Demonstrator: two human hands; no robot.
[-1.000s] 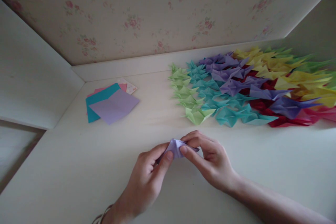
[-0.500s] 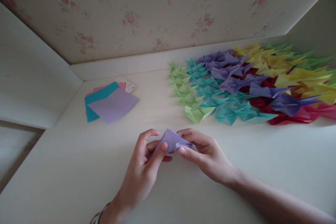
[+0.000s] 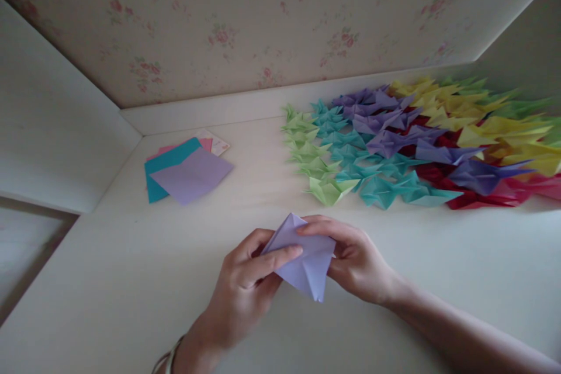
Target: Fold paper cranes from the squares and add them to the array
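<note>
Between my two hands, above the white table (image 3: pixel 131 304), is a folded piece of purple origami paper (image 3: pixel 302 269), its lower point toward me. My left hand (image 3: pixel 252 272) grips its left side, thumb lying across the front face and the other fingers behind. My right hand (image 3: pixel 353 254) holds the upper right edge, a fingertip on the front near the top corner. Its thumb is partly hidden behind the paper.
At the back left lie loose sheets: a purple sheet (image 3: pixel 195 178) over a teal sheet (image 3: pixel 160 172), with a pink sheet (image 3: pixel 205 144) and a white card (image 3: pixel 215 143) beneath. Rows of folded paper cranes (image 3: pixel 385 190) in several colours cover the back right, before the flowered wall (image 3: pixel 175 47).
The purple paper has been turned and now shows a larger face with a point hanging toward me. My left thumb has slid further across it, and my right fingers have shifted to its upper edge.
</note>
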